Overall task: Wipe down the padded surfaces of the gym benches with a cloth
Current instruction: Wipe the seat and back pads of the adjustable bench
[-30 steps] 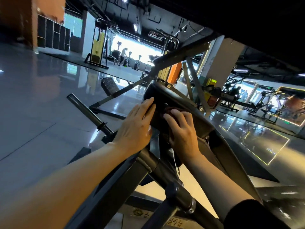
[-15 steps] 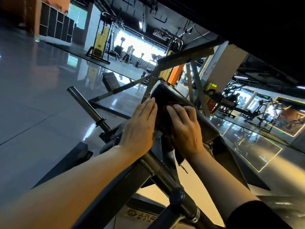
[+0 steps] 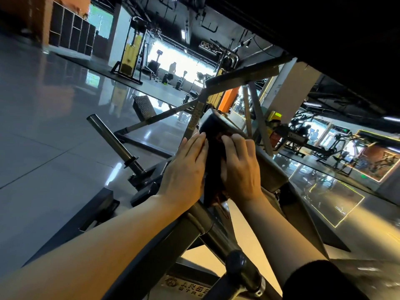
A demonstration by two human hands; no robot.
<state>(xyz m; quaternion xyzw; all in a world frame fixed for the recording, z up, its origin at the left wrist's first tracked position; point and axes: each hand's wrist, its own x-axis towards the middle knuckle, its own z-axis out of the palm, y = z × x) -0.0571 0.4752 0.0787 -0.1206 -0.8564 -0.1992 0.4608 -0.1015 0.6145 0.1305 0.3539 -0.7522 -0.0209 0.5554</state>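
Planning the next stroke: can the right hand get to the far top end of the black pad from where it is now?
Probably yes. The right hand lies flat on the cloth on the black pad, fingertips just short of the pad's top end. Nothing lies on the pad between them; the left hand rests along the left edge, out of the way.

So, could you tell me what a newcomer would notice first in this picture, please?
Two bare hands at the centre: the left hand lies flat against the side of a dark padded bench, and the right hand presses a reddish cloth onto it. To the left, a steel bar juts up over the glossy floor.
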